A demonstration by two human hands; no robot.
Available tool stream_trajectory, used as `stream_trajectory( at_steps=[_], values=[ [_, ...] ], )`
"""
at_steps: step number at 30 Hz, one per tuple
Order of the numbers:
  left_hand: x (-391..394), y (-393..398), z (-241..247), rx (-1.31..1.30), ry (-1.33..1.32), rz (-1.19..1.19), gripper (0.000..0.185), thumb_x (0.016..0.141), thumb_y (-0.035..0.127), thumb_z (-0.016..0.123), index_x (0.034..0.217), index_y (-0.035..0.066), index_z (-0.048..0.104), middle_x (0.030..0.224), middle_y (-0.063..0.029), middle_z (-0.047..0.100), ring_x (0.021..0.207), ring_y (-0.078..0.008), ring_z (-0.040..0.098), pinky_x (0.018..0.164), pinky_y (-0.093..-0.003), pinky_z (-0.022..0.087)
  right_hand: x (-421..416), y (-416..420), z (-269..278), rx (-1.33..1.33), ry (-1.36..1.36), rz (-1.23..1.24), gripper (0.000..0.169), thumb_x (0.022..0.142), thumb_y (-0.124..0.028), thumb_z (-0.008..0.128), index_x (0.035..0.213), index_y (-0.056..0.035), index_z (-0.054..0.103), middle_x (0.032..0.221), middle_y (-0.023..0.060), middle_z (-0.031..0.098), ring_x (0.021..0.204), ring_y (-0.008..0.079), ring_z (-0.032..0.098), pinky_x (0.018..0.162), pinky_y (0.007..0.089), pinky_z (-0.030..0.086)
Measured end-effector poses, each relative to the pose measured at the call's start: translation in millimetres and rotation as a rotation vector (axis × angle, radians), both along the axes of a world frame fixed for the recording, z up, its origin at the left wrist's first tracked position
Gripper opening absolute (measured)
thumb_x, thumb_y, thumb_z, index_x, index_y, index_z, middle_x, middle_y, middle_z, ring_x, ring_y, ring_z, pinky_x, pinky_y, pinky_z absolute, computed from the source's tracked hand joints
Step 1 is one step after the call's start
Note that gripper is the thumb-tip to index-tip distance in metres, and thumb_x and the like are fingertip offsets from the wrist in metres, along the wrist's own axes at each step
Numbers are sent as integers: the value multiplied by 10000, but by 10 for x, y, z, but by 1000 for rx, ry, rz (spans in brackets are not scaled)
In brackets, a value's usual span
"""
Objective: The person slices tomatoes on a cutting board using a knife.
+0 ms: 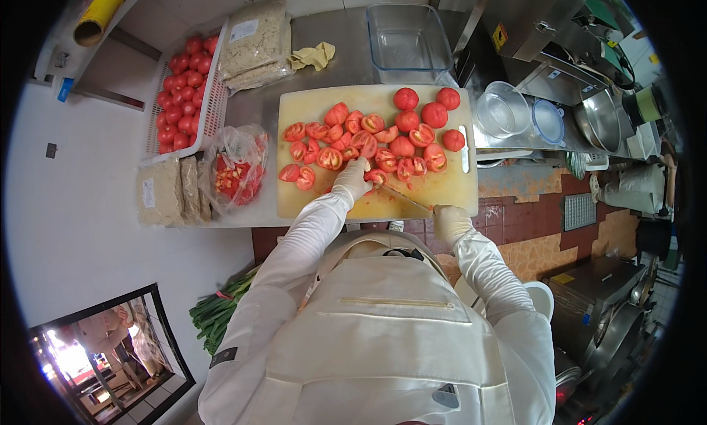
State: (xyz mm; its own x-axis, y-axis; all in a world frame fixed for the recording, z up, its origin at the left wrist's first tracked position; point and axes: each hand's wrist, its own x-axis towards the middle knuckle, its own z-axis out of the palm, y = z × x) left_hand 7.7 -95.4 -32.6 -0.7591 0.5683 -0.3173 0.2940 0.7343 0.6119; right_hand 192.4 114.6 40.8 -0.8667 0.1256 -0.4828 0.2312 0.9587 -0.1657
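My right hand (450, 224), in a pale glove, grips the handle of a kitchen knife (406, 197). The blade reaches left across a yellowed plastic cutting board (353, 208) to a cut tomato piece (376, 176). Right beside that piece is my gloved left hand (353, 179), its fingertips at the tomatoes; whether it grips one is hard to see. Halved and quartered tomatoes (330, 158) cover the middle and left of the board. Several rounder tomatoes (434, 115), apparently peeled, sit toward its upper right.
A white plastic basket (216, 88) of whole tomatoes stands left. Near it lie a knotted clear bag (237, 173) of red pieces, packaged bags (257, 44) and a yellowish cloth (312, 56). A glass dish (409, 41) stands behind the board; a clear tub (501, 110) is right. Another person (635, 187) stands far right.
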Motion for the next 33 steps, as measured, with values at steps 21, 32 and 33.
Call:
stream_trajectory(
  at_steps=[21, 32, 33],
  values=[
    [-82, -2, -66, 64, -63, -23, 339, 700, 80, 728, 939, 46, 490, 920, -124, 540, 868, -271, 560, 792, -347, 447, -170, 24, -473, 17, -229, -13, 199, 774, -123, 577, 946, -84, 669, 901, 144, 676, 884, 305, 653, 715, 397, 524],
    [-88, -14, 153, 23, 94, -25, 282, 726, 59, 677, 964, 81, 526, 962, -102, 546, 940, -288, 567, 809, -371, 470, 199, 39, -672, 92, 138, 85, 134, 785, -117, 553, 871, -48, 630, 765, 158, 670, 717, 325, 667, 610, 420, 537],
    [-29, -8, 169, 0, 329, -128, 266, 734, 60, 662, 965, 87, 533, 973, -100, 539, 960, -300, 564, 810, -382, 478, 209, 55, -666, 90, 127, 71, 129, 787, -119, 545, 860, -53, 628, 759, 156, 668, 710, 325, 666, 608, 418, 536]
  ],
)
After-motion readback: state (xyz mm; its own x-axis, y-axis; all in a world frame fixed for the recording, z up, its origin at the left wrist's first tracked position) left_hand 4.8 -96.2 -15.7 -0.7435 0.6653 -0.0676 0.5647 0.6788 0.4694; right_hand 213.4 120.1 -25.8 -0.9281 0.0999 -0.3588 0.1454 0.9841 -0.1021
